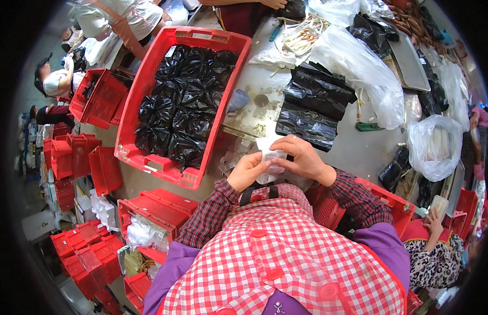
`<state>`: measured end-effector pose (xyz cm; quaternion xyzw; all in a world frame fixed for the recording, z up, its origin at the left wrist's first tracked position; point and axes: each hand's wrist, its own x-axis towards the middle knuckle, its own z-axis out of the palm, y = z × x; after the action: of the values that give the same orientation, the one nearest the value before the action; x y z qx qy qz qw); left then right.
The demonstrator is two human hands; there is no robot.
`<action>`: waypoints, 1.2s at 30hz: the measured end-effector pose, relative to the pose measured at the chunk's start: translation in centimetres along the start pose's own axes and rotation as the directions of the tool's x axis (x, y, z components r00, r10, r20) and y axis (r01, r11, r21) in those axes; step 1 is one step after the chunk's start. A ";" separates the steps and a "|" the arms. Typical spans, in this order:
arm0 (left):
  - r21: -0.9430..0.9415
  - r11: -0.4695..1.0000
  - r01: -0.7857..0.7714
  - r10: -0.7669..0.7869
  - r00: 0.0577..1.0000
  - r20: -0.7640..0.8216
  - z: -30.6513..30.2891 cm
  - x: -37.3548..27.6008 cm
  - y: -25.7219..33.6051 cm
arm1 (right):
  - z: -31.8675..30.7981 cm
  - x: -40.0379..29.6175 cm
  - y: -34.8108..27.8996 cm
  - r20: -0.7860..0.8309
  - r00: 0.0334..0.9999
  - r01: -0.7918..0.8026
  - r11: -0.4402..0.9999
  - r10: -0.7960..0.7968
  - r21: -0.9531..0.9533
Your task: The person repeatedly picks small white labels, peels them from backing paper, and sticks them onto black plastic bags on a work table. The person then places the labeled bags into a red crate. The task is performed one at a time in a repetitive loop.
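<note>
Both hands are together in front of the checked apron, at the near edge of the metal table. Between them is a strip of white printed labels, part of it curling down below the fingers. My left hand pinches the strip's left side between thumb and fingers. From the right, my right hand grips the strip, with its index finger bent over the top. Just beyond the hands lie black plastic bags, spread flat in overlapping layers. A red plastic crate full of black plastic-wrapped bundles stands to the left.
Pale stalks lie on plastic at the back, near clear plastic sheeting. A green-handled tool rests at right, beside a clear bag. Red crates stand close at left. Co-workers are around; one hand holds a container.
</note>
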<state>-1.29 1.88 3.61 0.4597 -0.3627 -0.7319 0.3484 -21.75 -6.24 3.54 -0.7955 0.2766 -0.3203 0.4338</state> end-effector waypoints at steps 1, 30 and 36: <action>0.057 0.998 -0.005 0.004 1.000 0.017 -0.2 0.0 0.0 | 0.4 -0.3 0.5 0.020 0.999 -0.046 0.998 0.046 0.044; -0.252 0.829 -0.500 0.346 0.812 -0.470 -8.6 -7.8 4.0 | -6.0 -2.9 14.9 -0.076 0.986 -0.161 0.723 0.148 -0.672; -0.239 0.859 -0.453 0.319 0.838 -0.442 -7.4 -7.3 4.1 | -7.8 -0.2 12.8 -0.087 0.977 -0.209 0.811 0.193 -0.546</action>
<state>8.74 4.40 7.86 0.4450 -0.2434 -0.5902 0.6280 -29.76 -16.14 -4.40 -0.8485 0.4456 -0.1898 0.2132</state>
